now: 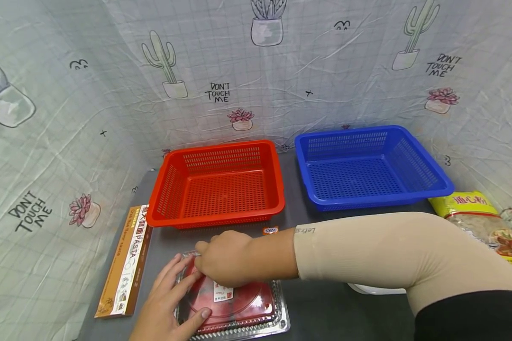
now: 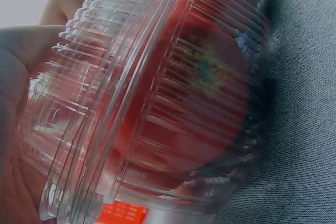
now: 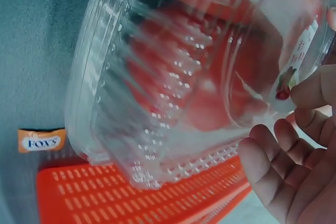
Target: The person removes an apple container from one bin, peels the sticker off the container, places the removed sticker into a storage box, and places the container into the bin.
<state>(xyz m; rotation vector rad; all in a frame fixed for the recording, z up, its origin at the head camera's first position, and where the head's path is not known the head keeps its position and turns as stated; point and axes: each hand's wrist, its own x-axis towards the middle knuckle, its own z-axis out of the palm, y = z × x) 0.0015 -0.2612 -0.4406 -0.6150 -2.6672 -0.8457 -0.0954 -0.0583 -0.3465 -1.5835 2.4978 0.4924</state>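
Observation:
A clear plastic clamshell box (image 1: 281,322) with large red tomatoes (image 2: 210,87) inside lies on the grey table. My left hand (image 1: 166,303) rests across the near left of its lid, fingers spread and the thumb along the front. Above the far left part of the lid, my right hand (image 1: 228,258) has its fingers curled. The right wrist view shows its thumb and forefinger pinching a small red-and-green thing (image 3: 284,85) close over the lid, its kind unclear. A white label (image 1: 223,291) with red print shows on the lid.
Behind the box stand a red basket (image 1: 222,222) and a blue basket (image 1: 379,199). An orange Fox's packet (image 1: 270,230) lies near the red one. To the left is a pasta box (image 1: 125,260); at right, a yellow pasta bag (image 1: 473,203). A white thing (image 1: 375,289) shows under my right sleeve.

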